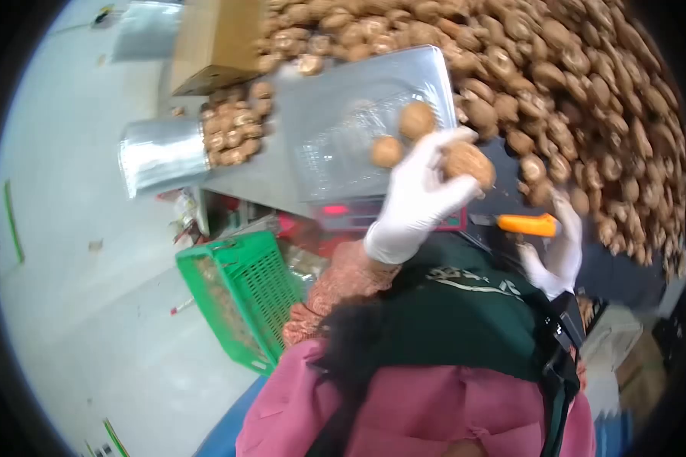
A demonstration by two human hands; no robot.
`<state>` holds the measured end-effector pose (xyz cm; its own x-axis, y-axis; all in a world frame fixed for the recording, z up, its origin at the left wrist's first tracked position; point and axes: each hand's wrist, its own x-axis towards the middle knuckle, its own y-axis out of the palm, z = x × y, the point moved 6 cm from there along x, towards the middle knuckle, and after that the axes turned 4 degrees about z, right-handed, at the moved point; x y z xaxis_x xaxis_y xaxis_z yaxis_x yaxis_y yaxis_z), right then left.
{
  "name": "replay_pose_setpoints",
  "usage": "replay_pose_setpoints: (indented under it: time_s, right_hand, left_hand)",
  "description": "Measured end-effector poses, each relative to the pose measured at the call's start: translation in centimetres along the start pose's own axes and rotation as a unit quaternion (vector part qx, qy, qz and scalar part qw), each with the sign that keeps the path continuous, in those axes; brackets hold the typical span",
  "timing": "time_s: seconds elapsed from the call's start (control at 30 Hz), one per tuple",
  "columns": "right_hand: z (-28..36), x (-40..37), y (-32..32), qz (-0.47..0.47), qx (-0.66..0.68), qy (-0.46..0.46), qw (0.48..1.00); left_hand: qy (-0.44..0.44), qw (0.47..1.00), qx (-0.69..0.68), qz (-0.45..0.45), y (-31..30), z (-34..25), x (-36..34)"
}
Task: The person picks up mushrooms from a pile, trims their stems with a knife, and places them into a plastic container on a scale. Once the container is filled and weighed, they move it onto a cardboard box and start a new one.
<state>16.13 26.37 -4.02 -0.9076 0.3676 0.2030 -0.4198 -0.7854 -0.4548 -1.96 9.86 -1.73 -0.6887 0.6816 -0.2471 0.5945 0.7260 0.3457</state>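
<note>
My left hand (421, 202), in a white glove, is closed around a brown mushroom (469, 166) over the right edge of a metal weighing tray (312, 99). Two more round mushrooms (417, 120) lie on the clear plastic (343, 145) in that tray. Beneath the tray is a scale (373, 217) with a lit red display. My right hand (562, 247), also gloved, is low at the right, its thumb and fingers spread apart. Its fingertips reach the edge of the mushroom heap. An orange-handled knife (527, 225) lies across the gap between thumb and fingers, blade toward the left.
A large mushroom pile (587, 99) covers the table's back and right. At the left, mushrooms spill beside a silver bag (164, 156), with a cardboard box (217, 46) behind. A green crate (240, 297) stands lower, near my left arm. Another silver bag (149, 30) lies farther off.
</note>
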Motion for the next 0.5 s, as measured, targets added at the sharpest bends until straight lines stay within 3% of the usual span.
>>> replay_pose_setpoints:
  time_s: [0.03,0.07,0.17,0.23,0.27,0.33,0.4,0.43,0.47,0.5]
  right_hand:
    - [-1.2,-0.5,-0.4,-0.01,0.005,0.063,0.998]
    - [-2.7,-1.0,-0.4,-0.035,0.071,0.105,0.991]
    - [-6.0,-1.6,-1.5,-0.077,0.139,0.154,0.975]
    - [-6.5,-1.3,-2.0,-0.074,0.137,0.182,0.971]
    - [-5.8,-0.2,-2.0,-0.079,0.111,0.163,0.977]
    - [-5.4,0.2,-1.7,-0.058,0.086,0.155,0.982]
    - [-4.9,0.4,-1.5,-0.043,0.057,0.163,0.984]
    - [-5.6,0.1,-1.2,-0.041,0.053,0.148,0.987]
    - [-5.5,-0.2,-1.1,-0.035,0.044,0.157,0.986]
    - [-5.5,-0.4,-1.0,-0.03,0.036,0.166,0.985]
  left_hand:
    - [0.016,0.997,-0.018,-0.079,-2.8,-2.7,-0.4]
    - [0.125,0.978,-0.012,-0.166,-6.9,-4.9,-0.9]
    - [0.211,0.91,-0.147,-0.325,-20.0,-6.5,-3.5]
    - [0.164,0.884,-0.212,-0.384,-27.2,-6.0,-5.1]
    - [0.134,0.838,-0.263,-0.459,-34.9,-4.5,-5.3]
    - [0.182,0.837,-0.276,-0.435,-41.5,-5.0,-5.4]
    - [0.231,0.801,-0.287,-0.472,-44.2,-6.4,-5.9]
    - [0.243,0.792,-0.286,-0.482,-42.6,-7.6,-5.7]
    - [0.218,0.802,-0.265,-0.488,-40.4,-8.0,-5.5]
    - [0.212,0.846,-0.208,-0.443,-38.2,-8.0,-5.0]
